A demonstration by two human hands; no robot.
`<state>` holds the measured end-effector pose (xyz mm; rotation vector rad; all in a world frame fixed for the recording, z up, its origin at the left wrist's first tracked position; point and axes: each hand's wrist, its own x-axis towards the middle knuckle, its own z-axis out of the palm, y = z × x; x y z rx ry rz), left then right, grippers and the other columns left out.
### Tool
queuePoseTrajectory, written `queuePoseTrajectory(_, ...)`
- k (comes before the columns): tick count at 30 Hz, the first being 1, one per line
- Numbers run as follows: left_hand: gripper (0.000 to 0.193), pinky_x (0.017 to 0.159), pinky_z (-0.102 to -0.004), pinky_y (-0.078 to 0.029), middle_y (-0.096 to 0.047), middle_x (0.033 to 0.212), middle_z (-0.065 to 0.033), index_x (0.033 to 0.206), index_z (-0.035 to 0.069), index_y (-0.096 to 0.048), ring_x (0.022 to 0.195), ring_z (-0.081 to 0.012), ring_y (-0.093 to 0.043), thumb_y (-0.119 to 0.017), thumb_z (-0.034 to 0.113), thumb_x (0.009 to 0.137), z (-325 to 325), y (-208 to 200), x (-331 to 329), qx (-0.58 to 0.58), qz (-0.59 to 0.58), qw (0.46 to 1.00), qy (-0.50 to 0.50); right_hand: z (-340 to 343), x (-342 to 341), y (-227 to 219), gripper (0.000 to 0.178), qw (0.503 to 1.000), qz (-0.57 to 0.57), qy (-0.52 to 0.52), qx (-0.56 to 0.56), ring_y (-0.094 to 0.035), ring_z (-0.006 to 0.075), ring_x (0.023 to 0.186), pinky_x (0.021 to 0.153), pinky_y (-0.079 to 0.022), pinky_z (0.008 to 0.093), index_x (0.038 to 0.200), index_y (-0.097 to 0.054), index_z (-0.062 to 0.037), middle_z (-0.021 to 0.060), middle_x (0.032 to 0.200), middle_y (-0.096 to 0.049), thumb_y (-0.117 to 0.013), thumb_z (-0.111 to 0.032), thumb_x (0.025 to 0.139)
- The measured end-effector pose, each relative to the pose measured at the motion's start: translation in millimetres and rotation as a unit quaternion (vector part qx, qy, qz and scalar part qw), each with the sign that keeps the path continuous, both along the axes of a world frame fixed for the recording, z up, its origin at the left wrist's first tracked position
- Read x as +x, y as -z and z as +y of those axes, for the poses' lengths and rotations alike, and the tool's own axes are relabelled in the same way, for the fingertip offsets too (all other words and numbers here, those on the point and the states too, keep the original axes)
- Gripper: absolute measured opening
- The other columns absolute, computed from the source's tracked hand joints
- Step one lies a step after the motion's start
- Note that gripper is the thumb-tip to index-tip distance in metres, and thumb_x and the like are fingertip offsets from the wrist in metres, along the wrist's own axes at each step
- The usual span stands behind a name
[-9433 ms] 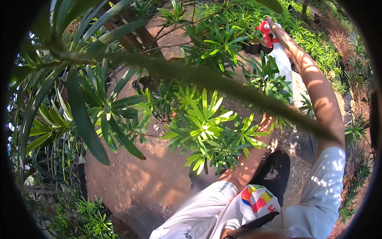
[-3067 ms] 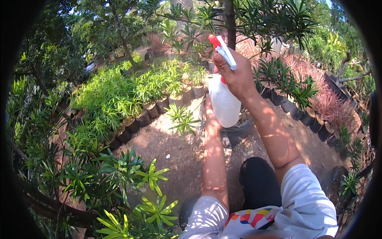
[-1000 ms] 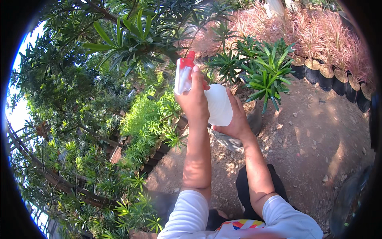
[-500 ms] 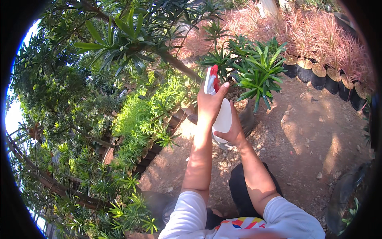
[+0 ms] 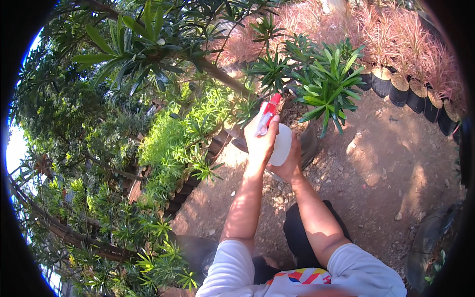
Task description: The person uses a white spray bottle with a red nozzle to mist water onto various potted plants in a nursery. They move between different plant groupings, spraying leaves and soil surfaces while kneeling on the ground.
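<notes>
Aiming the bottle (image 5: 281, 146), tilted near the plant (image 5: 329, 94), appears underway, left hand (image 5: 258, 142) wrapped round its top, right hand (image 5: 291, 166) cupping its lower side; the next move likely calls for a steady nozzle (image 5: 275, 99).

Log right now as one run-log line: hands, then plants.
left hand: on spray head | right hand: on bottle | ahead right: green plant | beyond: pink plants

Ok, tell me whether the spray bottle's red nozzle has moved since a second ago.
Yes: the red nozzle has moved right and lower in the view, closer to the row of black pots.
</notes>
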<state>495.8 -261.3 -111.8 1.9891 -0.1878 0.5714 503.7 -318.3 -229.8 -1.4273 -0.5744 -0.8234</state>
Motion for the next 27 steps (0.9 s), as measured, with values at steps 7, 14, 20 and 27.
queuePoseTrajectory(7,0.012,0.052,-0.0253,-0.041,-0.058,0.070,0.0005,0.091,0.004,-0.060,0.059,-0.0082,-0.051,-0.060,0.016,0.091,40,18,-9,-0.048,-0.065,0.994,-0.068,17,-9,21,0.097,0.997,0.011,-0.064,-0.028,-0.054,0.0363,0.104,0.091,-0.044,0.0439,0.135,-0.036,-0.0067,0.0173,0.114,-0.054,-0.085,-0.020,0.053)
queuePoseTrajectory(14,0.034,0.060,-0.0281,-0.041,-0.057,0.075,-0.0036,0.106,0.002,-0.058,0.068,-0.0123,-0.056,-0.053,0.033,0.093,85,40,-45,-0.176,-0.148,0.965,-0.124,33,-17,26,0.114,0.974,-0.008,-0.178,-0.139,-0.051,0.0377,0.109,0.095,-0.042,0.0474,0.145,-0.024,-0.0048,0.0185,0.118,-0.052,-0.086,-0.030,0.054)
queuePoseTrajectory(20,0.036,0.064,-0.0270,-0.044,-0.059,0.080,-0.0047,0.115,0.001,-0.056,0.068,-0.0132,-0.058,-0.053,0.029,0.092,109,36,-80,-0.263,-0.150,0.918,-0.254,49,-32,16,0.114,0.939,0.016,-0.198,-0.279,-0.050,0.0374,0.111,0.095,-0.042,0.0460,0.147,-0.024,-0.0086,0.0194,0.120,-0.051,-0.087,-0.033,0.055)
queuePoseTrajectory(27,0.046,0.068,-0.0305,-0.050,-0.054,0.082,-0.0023,0.124,-0.003,-0.050,0.073,-0.0110,-0.054,-0.058,0.028,0.091,115,-13,-111,-0.214,-0.177,0.934,-0.223,71,-61,-20,0.117,0.945,0.021,-0.250,-0.211,-0.049,0.0384,0.110,0.093,-0.043,0.0449,0.148,-0.023,-0.0090,0.0214,0.118,-0.050,-0.087,-0.032,0.052)
